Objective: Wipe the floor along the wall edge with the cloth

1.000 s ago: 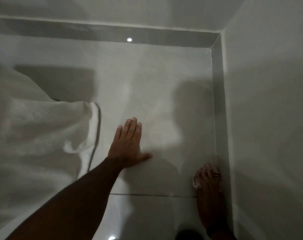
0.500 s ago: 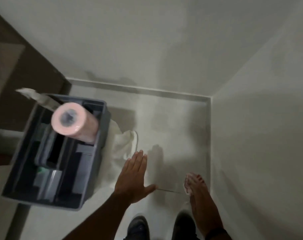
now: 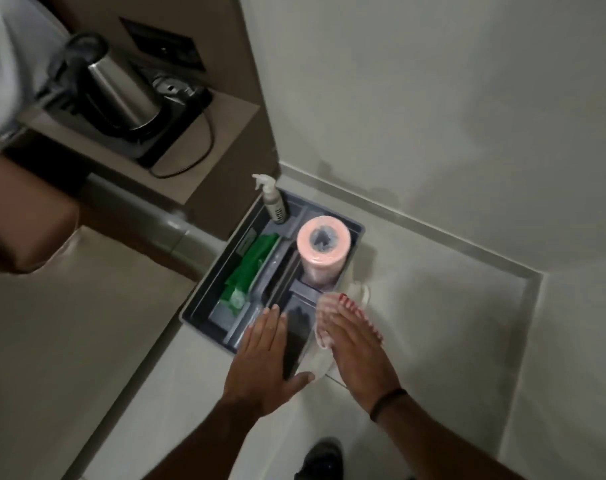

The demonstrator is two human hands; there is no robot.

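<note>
My right hand (image 3: 358,351) holds a crumpled white cloth (image 3: 324,318) with reddish marks; the cloth hangs under the fingers, over the near right corner of a grey caddy (image 3: 204,323). My left hand (image 3: 263,356) hovers flat beside it, fingers apart and holding nothing, over the caddy's near edge. The pale tiled floor (image 3: 433,306) runs to a grey skirting strip (image 3: 416,223) along the back wall and meets the right wall in a corner (image 3: 533,280).
The caddy holds a pink roll (image 3: 323,251), a spray bottle (image 3: 272,199) and green packets (image 3: 249,268). More white fabric (image 3: 362,289) lies by its right side. A kettle (image 3: 121,91) sits on a shelf at upper left. A dark shoe (image 3: 322,459) shows below.
The view has risen from close to the floor. Both hands have lifted off the floor. My right hand brought the cloth from the right wall edge leftward to the caddy.
</note>
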